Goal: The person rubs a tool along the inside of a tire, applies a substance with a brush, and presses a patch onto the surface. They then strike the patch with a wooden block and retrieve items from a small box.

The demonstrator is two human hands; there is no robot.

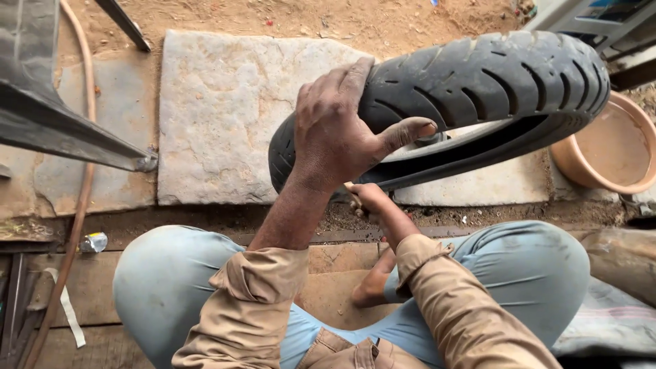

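A black treaded tyre (478, 82) stands on edge in front of me, tilted over stone slabs. My left hand (342, 130) grips its near tread, fingers over the top and thumb pointing toward the pale inner rim strip (471, 133). My right hand (365, 195) is mostly hidden under the tyre's lower edge; whether it holds anything is unclear. I sit with knees apart in light blue trousers and tan sleeves.
A pale stone slab (219, 109) lies on sandy ground. An orange-brown basin (615, 143) sits at right beside the tyre. A dark metal bar (61, 130) and a thin hose (85, 178) run along the left. Wooden planks (335, 287) lie under me.
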